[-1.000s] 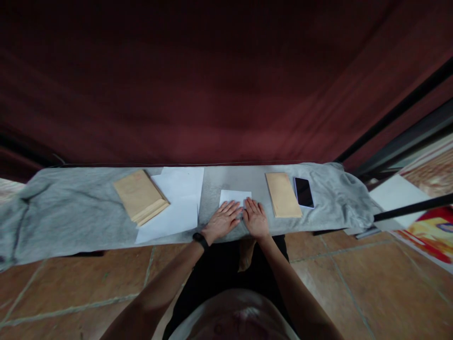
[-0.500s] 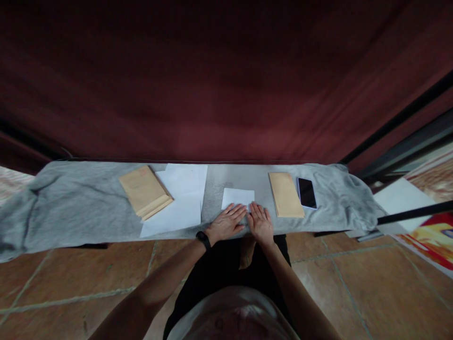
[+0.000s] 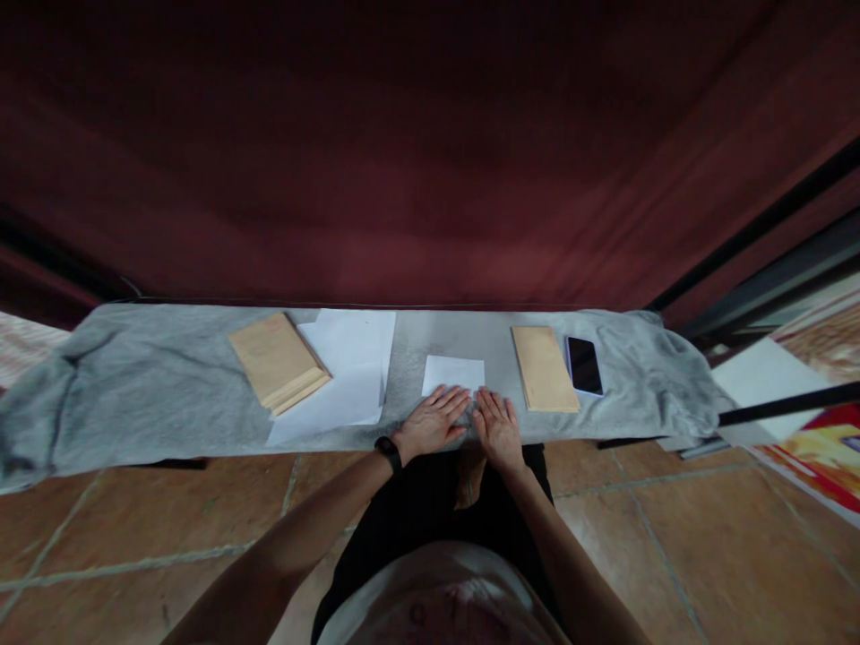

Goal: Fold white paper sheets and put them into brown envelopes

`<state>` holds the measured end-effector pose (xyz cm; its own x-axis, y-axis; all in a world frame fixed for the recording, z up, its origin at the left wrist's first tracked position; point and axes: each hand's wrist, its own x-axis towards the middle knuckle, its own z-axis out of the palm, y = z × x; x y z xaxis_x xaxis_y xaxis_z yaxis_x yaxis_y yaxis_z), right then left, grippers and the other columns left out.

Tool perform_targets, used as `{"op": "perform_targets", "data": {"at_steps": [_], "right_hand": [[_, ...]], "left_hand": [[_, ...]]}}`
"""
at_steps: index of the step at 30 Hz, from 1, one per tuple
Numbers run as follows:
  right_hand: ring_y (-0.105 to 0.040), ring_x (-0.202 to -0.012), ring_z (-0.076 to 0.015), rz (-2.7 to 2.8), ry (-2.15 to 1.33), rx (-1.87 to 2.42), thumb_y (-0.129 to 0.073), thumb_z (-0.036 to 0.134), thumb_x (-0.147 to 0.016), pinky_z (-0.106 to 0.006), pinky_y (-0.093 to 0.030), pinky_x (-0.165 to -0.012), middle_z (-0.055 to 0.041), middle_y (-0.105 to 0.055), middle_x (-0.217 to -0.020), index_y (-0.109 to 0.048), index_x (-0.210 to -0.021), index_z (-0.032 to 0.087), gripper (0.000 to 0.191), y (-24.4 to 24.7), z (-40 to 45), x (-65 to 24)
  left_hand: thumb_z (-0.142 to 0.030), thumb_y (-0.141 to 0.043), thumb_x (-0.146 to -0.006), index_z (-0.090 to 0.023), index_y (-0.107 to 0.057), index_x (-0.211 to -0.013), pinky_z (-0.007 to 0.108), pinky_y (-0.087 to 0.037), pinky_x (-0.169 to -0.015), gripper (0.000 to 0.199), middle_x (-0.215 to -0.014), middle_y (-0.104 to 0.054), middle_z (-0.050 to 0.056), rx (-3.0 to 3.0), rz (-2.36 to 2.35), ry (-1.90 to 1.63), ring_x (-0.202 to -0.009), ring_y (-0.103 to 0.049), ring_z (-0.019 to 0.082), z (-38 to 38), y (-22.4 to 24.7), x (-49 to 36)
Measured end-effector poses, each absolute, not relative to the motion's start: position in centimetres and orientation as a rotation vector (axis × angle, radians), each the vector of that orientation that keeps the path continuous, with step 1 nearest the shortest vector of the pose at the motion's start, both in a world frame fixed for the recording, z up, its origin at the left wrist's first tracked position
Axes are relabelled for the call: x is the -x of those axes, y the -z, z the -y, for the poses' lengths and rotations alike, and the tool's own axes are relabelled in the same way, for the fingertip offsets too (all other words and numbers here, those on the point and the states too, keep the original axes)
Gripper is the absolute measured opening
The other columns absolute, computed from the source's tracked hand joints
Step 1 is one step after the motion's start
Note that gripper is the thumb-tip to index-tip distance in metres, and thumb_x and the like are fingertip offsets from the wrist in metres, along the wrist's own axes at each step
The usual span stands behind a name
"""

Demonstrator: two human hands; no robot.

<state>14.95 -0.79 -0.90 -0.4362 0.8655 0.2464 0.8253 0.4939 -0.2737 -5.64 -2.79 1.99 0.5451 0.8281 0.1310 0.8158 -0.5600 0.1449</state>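
Observation:
A small white sheet of paper [image 3: 454, 372] lies on the grey cloth in front of me. My left hand [image 3: 434, 421], with a dark band at its wrist, rests flat over the sheet's near edge, fingers stretched out. Beside it my right hand [image 3: 497, 428] lies flat at the sheet's near right corner, its fingers extended. Both hands are open and hold nothing; they cover the near edge of the paper. To the right is a brown envelope [image 3: 546, 369]. Larger white sheets [image 3: 349, 367] lie on the left, partly under a stack of brown envelopes [image 3: 279, 360].
A phone [image 3: 584, 365] lies right of the single envelope. The grey cloth [image 3: 161, 385] covers the long narrow table. A dark red curtain [image 3: 403, 179] hangs behind it. Black bars and a colourful printed sheet [image 3: 826, 452] are at the far right.

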Motion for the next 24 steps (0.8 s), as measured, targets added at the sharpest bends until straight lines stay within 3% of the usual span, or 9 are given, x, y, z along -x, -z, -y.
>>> {"op": "perform_targets", "data": {"at_steps": [9, 24], "right_hand": [[-0.037, -0.144, -0.0267, 2.403, -0.194, 1.488, -0.025, 0.039, -0.106, -0.048, -0.020, -0.120, -0.0092, -0.044, -0.155, -0.043, -0.151, 0.016, 0.053, 0.3, -2.4, -13.6], [-0.034, -0.144, -0.0280, 2.406, -0.169, 1.541, -0.026, 0.037, -0.106, -0.050, -0.016, -0.119, -0.0085, -0.040, -0.158, -0.038, -0.153, 0.018, 0.053, 0.2, -4.9, -12.8]], "left_hand": [[-0.047, -0.037, -0.101, -0.015, -0.038, -0.151, 0.042, -0.013, -0.125, 0.059, -0.157, -0.040, 0.011, -2.712, -1.446, -0.258, -0.150, -0.027, 0.022, 2.7, -2.1, 5.7], [-0.049, -0.037, -0.102, -0.014, -0.033, -0.153, 0.042, -0.012, -0.125, 0.062, -0.160, -0.036, 0.010, -2.736, -1.455, -0.223, -0.150, -0.027, 0.023, 2.6, -1.9, 5.7]]}}
